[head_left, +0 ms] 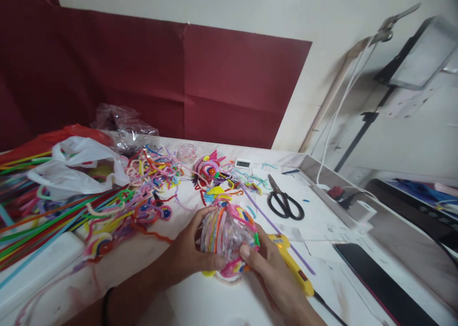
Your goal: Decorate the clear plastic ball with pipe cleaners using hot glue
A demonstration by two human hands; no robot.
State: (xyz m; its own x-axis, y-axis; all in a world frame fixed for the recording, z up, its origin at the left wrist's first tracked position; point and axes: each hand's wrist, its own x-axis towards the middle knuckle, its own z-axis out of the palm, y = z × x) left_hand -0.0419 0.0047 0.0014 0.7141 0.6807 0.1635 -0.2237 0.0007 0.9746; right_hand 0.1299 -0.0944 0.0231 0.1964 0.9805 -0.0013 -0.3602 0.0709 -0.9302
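Note:
Between my two hands is a rounded ornament (232, 237) covered in rows of colourful pipe cleaners, with a clear, shiny patch in its middle. My left hand (193, 252) is closed around its left side, thumb across the front. On the right side my right hand (266, 259) grips it, thumb pressed near the lower edge. Beyond it lies a similar pipe-cleaner fish (209, 167) with a round eye. A yellow glue gun (293, 264) rests beside my right hand, partly hidden by it. Black-handled scissors (284, 202) lie farther back on the right.
Loose pipe cleaners (153, 173) pile up on the left with a white plastic bag (82, 166) on them. A small digital display (243, 163) stands at the back. To the right are a dark phone (379, 278), a white cable (336, 111) and a lamp (422, 54) on a stand.

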